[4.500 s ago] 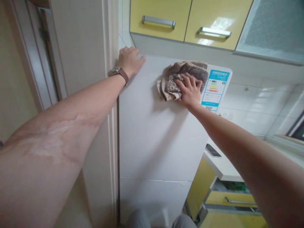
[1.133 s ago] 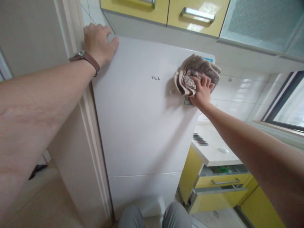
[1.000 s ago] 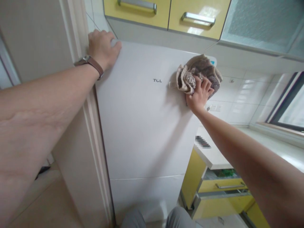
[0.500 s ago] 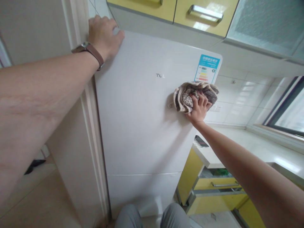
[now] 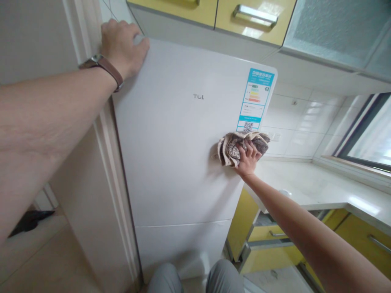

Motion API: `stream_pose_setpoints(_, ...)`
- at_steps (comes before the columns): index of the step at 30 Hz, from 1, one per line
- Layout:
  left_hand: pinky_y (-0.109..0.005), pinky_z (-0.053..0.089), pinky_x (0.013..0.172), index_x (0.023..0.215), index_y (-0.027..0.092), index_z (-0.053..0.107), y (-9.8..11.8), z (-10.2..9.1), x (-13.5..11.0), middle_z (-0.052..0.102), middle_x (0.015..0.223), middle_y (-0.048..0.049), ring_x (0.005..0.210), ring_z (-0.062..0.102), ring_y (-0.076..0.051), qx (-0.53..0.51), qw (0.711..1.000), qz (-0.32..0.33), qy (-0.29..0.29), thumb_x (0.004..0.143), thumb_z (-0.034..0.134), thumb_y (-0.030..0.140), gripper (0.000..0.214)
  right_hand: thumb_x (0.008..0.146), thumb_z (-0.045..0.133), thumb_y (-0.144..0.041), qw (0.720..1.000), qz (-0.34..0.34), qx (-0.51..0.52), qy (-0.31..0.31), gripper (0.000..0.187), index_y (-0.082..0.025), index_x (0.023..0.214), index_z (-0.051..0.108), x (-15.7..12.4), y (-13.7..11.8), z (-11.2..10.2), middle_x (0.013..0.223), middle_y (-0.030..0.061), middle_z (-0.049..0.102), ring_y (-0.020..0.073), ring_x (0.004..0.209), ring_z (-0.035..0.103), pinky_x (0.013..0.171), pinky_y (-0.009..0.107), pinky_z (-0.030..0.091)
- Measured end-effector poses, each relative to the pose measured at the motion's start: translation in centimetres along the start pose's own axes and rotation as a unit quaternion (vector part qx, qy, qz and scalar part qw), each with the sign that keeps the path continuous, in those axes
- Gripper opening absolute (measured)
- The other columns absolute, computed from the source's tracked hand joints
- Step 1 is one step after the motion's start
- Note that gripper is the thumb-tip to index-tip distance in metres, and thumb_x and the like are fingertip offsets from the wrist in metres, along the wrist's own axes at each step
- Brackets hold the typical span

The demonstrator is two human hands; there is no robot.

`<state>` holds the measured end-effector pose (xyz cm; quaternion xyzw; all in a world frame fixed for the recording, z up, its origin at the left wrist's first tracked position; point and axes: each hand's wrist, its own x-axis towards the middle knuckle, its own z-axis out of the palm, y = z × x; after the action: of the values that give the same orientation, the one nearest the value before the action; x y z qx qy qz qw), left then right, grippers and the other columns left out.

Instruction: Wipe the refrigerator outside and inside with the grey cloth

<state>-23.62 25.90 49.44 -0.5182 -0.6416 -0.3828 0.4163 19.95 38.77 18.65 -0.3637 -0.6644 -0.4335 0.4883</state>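
Observation:
A white refrigerator (image 5: 171,146) with a lettered badge stands in front of me. My left hand (image 5: 124,47), a watch on its wrist, grips the top left corner of the refrigerator with curled fingers and the thumb on the front. With bent fingers, my right hand (image 5: 247,158) holds a bunched brown-and-cream patterned cloth (image 5: 227,149) against the right part of the upper door. The cloth sits just below the blue-and-white energy label (image 5: 256,93) and touches its lower end. Part of the cloth is hidden under the fingers.
Yellow wall cabinets (image 5: 256,28) hang above the refrigerator. To the right runs a white countertop (image 5: 293,179) over yellow drawers (image 5: 269,256), with a window (image 5: 369,134) beyond. A door frame (image 5: 113,175) borders the left side. My knees (image 5: 224,276) are close to the lower door.
My right hand has moved the cloth down the door, uncovering the label's lower part with its square code. My left hand keeps its hold on the corner. The view has shifted slightly right.

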Motion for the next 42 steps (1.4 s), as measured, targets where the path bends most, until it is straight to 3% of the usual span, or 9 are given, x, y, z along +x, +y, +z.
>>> stream_pose_setpoints(7,-0.041,0.032,0.106,0.135,0.012,0.062,-0.3,0.3,0.2,0.062,0.139,-0.005,0.13,0.049,-0.026,0.0,1.0,0.006,0.015,0.098,0.024,0.05,0.065,0.087,0.052,-0.051,0.999,0.035,0.021,-0.012,0.063,-0.032,0.147,0.052,-8.2,-2.0,0.2,0.14,0.0181,0.055,0.0449,0.133,0.044,0.1,0.059,0.033)
stream_pose_setpoints(12,-0.043,0.032,0.107,0.135,0.012,0.061,-0.3,0.4,0.1,0.062,0.139,-0.007,0.131,0.049,-0.027,-0.001,1.0,0.008,0.019,0.098,0.024,0.049,0.065,0.082,0.058,-0.047,0.998,0.013,0.029,-0.047,0.066,-0.032,0.146,0.055,-13.1,-2.1,0.6,0.133,0.0185,0.056,0.0462,0.127,0.043,0.099,0.062,0.034)
stream_pose_setpoints(20,-0.048,0.032,0.112,0.134,0.011,0.061,-0.4,1.2,0.3,0.061,0.137,-0.0074,0.134,0.046,-0.03,-0.003,0.999,0.006,0.037,0.099,0.021,0.055,0.069,0.069,0.068,-0.036,0.989,-0.046,0.015,-0.143,0.048,-0.033,0.117,0.075,-20.7,-1.6,0.6,0.117,0.0136,0.058,0.0412,0.123,0.04,0.104,0.059,0.031)
stream_pose_setpoints(25,-0.05,0.031,0.114,0.133,0.014,0.06,-0.7,1.8,0.6,0.061,0.136,-0.0064,0.133,0.045,-0.029,-0.003,0.999,0.009,0.05,0.099,0.02,0.06,0.07,0.067,0.075,-0.029,0.967,-0.11,0.04,-0.227,0.035,-0.035,0.101,0.079,-26.3,-1.4,0.1,0.102,0.0092,0.067,0.0339,0.113,0.048,0.105,0.051,0.029)
stream_pose_setpoints(30,-0.047,0.029,0.112,0.13,0.016,0.062,-0.5,2.1,0.5,0.063,0.135,-0.0073,0.131,0.047,-0.028,-0.02,0.997,0.0,0.077,0.1,0.031,0.054,0.057,0.071,0.073,-0.022,0.924,-0.187,0.105,-0.316,0.033,-0.038,0.1,0.078,-30.3,-0.8,0.0,0.099,0.0048,0.074,0.0279,0.103,0.058,0.098,0.044,0.032)
stream_pose_setpoints(33,-0.047,0.029,0.11,0.126,0.015,0.065,-0.3,2.3,0.3,0.065,0.131,-0.0092,0.128,0.049,-0.029,-0.037,0.995,0.002,0.094,0.1,0.037,0.047,0.05,0.074,0.069,-0.022,0.903,-0.26,0.153,-0.307,0.036,-0.041,0.104,0.075,-31.0,-0.4,0.3,0.108,0.0004,0.076,0.0249,0.106,0.061,0.092,0.039,0.037)
stream_pose_setpoints(36,-0.047,0.03,0.109,0.122,0.016,0.067,-0.3,2.4,0.3,0.067,0.127,-0.0099,0.125,0.051,-0.03,-0.055,0.992,0.008,0.112,0.099,0.04,0.044,0.046,0.082,0.063,-0.023,0.875,-0.361,0.201,-0.253,0.034,-0.041,0.11,0.072,-30.0,-0.4,0.7,0.119,-0.0039,0.074,0.021,0.112,0.06,0.086,0.036,0.039)
stream_pose_setpoints(42,-0.048,0.029,0.107,0.116,0.027,0.067,-0.5,2.2,0.3,0.067,0.121,-0.0071,0.119,0.05,-0.03,-0.083,0.99,0.015,0.109,0.098,0.041,0.047,0.038,0.097,0.056,-0.03,0.788,-0.542,0.226,-0.186,0.017,-0.038,0.102,0.07,-22.9,-1.7,1.4,0.142,-0.012,0.059,0.0129,0.137,0.046,0.081,0.032,0.041)
